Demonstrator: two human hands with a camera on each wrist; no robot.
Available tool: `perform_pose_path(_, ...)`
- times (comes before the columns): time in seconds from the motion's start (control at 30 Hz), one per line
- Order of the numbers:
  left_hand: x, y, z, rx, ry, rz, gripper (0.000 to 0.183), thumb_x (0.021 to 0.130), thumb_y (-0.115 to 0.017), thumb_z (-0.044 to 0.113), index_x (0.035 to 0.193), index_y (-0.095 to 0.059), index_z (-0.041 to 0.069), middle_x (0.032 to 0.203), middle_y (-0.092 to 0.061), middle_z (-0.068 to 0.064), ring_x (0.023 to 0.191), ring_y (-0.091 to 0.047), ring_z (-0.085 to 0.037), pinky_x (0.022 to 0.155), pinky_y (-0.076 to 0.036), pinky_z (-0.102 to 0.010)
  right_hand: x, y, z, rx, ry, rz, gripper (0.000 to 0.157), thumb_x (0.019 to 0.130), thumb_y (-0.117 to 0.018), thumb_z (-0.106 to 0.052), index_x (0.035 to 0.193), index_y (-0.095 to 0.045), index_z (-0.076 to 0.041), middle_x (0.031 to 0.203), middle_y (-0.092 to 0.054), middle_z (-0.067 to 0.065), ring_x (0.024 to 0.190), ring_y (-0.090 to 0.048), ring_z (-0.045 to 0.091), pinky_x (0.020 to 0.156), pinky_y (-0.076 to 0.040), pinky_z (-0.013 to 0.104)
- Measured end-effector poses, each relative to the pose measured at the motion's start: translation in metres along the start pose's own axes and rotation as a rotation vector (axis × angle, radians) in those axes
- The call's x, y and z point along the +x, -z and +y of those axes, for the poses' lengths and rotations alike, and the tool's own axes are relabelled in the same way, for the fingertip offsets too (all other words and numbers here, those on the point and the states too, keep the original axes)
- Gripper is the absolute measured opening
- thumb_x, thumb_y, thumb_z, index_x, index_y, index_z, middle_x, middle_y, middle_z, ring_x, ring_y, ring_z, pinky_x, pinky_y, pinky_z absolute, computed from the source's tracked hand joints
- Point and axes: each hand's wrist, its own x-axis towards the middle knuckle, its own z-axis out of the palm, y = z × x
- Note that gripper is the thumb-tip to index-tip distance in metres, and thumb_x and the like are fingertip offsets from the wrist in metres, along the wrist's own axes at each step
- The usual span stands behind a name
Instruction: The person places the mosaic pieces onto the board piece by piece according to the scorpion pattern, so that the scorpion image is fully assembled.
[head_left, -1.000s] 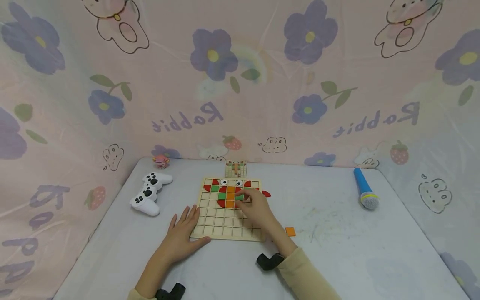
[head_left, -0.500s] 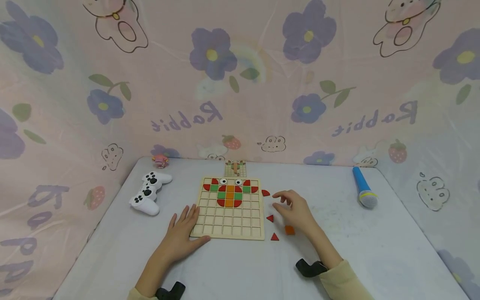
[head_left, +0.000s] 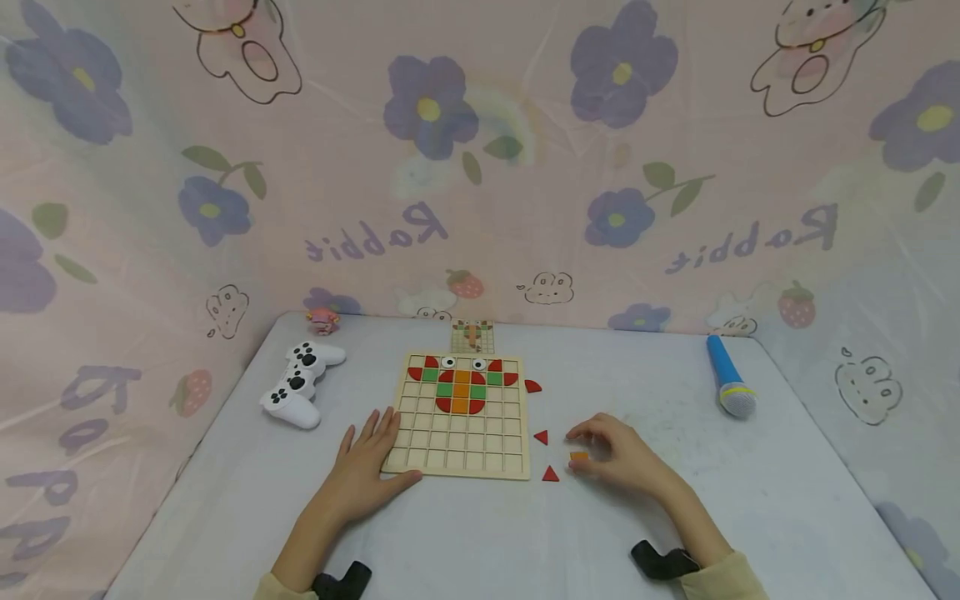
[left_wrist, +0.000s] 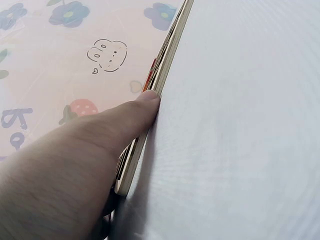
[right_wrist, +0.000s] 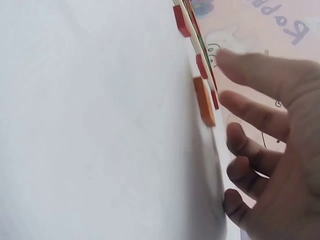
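Observation:
A wooden grid board (head_left: 461,454) lies on the table with red, green and orange tiles and two eye pieces forming a pattern in its upper rows. My left hand (head_left: 365,475) rests at its left side, fingers straight and spread, the thumb along the near edge; the left wrist view shows that thumb against the board's edge. My right hand (head_left: 621,454) is right of the board, thumb and index finger parted around an orange square tile (head_left: 578,456). In the right wrist view, space shows between the fingers and the orange tile (right_wrist: 204,102); the other fingers are loosely bent.
Two red triangle tiles (head_left: 551,474) and a red rounded tile (head_left: 533,386) lie right of the board. A pattern card (head_left: 472,337) is behind it. A white game controller (head_left: 300,385) and pink figurine (head_left: 323,322) sit left, a blue toy microphone (head_left: 726,375) right.
My right hand has left a green tile on the board and moved right and nearer, down to the orange tile. The left hand has stayed in place.

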Motion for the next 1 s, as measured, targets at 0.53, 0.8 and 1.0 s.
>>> perform_pose_path(0.53,0.000,0.001,0.001,-0.001,-0.002,-0.002,0.106,0.094,-0.069,0.066,0.166,-0.025,0.002,0.175,-0.018,-0.015,0.164,-0.006,-0.040,0.128,0.002,-0.068,-0.009,0.010,0.013,-0.061,0.088,-0.064,0.021,0.091,-0.086,-0.022,0.108,-0.075,-0.027,0.100,-0.062,-0.015,0.095,-0.055,0.006,0.085,-0.054,0.028)
perform_pose_path(0.8,0.000,0.001,0.002,-0.002,-0.005,0.002,0.106,0.094,-0.069,0.066,0.167,-0.026,0.002,0.175,-0.019,-0.014,0.164,-0.007,-0.039,0.128,0.002,-0.068,-0.005,0.012,0.009,-0.067,0.025,-0.015,0.019,0.094,-0.083,-0.028,0.111,-0.076,-0.022,0.101,-0.064,-0.014,0.098,-0.058,0.009,0.093,-0.057,0.037)
perform_pose_path(1.0,-0.001,0.001,0.002,0.001,-0.003,0.002,0.106,0.094,-0.068,0.066,0.166,-0.026,0.001,0.175,-0.019,-0.015,0.164,-0.007,-0.040,0.128,0.002,-0.069,0.011,0.008,-0.003,-0.025,0.026,0.071,0.020,0.093,-0.085,-0.022,0.111,-0.077,-0.018,0.098,-0.066,-0.009,0.094,-0.059,0.013,0.089,-0.056,0.036)
